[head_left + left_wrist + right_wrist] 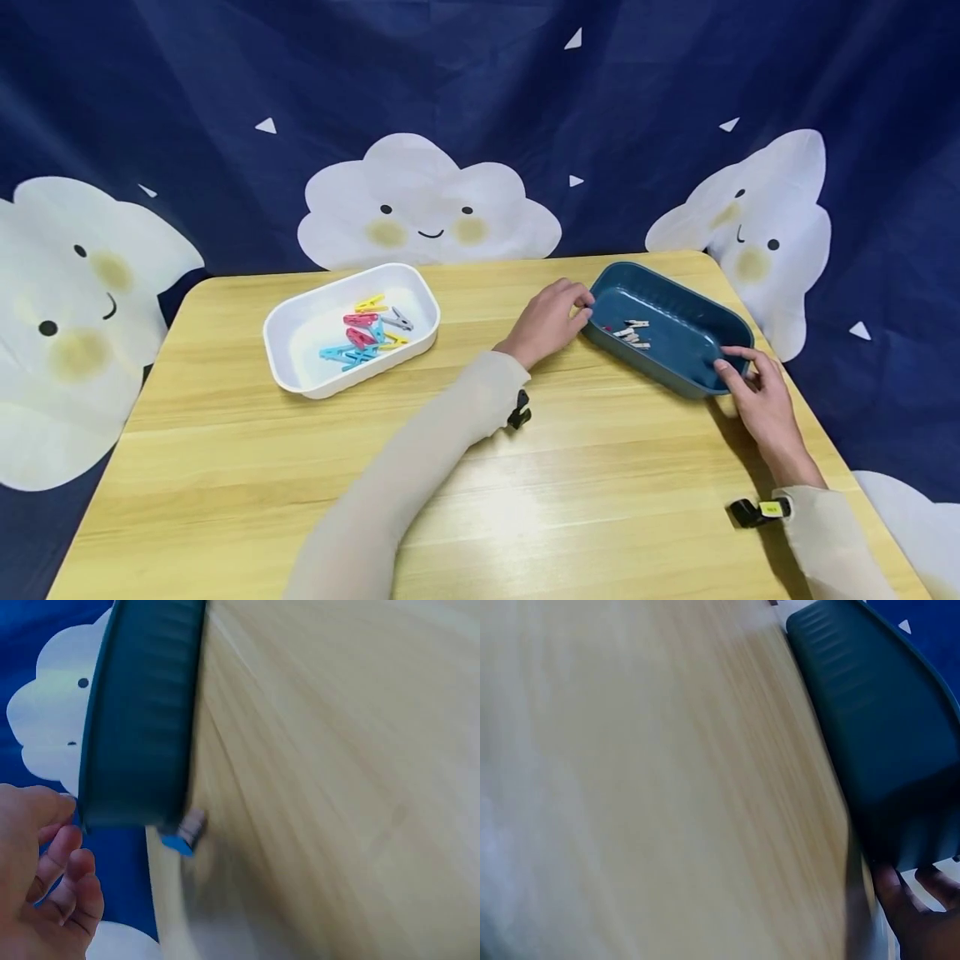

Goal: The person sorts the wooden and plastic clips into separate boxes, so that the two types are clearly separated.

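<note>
A dark teal plastic basket [675,367] sits at the right side of the table, with several small clothespins [633,335], pale and red, lying inside. My left hand [547,321] holds the basket's left end, fingers at the rim; in the left wrist view its fingertips meet the rim edge. The right hand [765,404] grips the opposite end, its thumb over the rim on the inner side. From the right wrist view, that hand's fingers [889,885] are at the basket's lower end, partly cut off by the frame.
A white plastic basket [303,387] stands on the left of the wooden table [480,500]. Yellow, red, blue and grey clothespins [360,337] lie in it. Behind the table hangs a dark blue curtain [480,75] with cloud prints.
</note>
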The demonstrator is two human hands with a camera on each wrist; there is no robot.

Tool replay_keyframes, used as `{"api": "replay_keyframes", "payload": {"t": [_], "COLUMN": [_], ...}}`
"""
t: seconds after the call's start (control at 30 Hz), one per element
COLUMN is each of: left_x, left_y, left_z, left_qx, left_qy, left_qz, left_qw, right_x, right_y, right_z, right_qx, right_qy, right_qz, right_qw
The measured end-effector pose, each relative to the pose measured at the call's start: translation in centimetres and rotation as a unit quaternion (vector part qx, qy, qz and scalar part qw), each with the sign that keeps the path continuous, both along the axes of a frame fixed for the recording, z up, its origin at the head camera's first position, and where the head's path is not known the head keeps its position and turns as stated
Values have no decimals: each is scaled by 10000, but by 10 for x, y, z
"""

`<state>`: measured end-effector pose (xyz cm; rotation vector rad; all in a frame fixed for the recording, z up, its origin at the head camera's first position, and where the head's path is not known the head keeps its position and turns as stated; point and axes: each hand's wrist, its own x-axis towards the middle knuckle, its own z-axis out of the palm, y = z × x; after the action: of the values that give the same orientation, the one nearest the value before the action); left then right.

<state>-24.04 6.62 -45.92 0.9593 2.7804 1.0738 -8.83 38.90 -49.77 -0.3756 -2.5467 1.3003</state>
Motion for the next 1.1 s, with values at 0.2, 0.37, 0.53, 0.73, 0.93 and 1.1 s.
{"api": "replay_keyframes", "payload": {"t": [0.2,0.37,0.53,0.73,0.93,1.1], "left_x": [4,5,5,7,10,14], "left_y": [-24,-40,-50,-49,-36,-27], "left_z": [-11,-21,-27,-33,-34,-34], "left_qx": [67,52,-210,-452,-601,-900], "left_qy": [-263,-372,-557,-785,-882,-735], "left_qz": [207,164,39,-65,-47,132], "left_qw": [9994,9992,9982,9959,9943,9931], "right_x": [-2,-2,-2,-2,0,1], "right_y": [1,0,1,1,-2,-3], "right_z": [0,1,0,-1,2,3], "right_qx": [-8,10,-48,-73,-71,-55], "right_qy": [-42,-50,-39,-67,-61,4], "right_qz": [-30,-82,-80,-116,-98,-85], "right_qw": [10000,10000,9999,9999,9999,9999]}}
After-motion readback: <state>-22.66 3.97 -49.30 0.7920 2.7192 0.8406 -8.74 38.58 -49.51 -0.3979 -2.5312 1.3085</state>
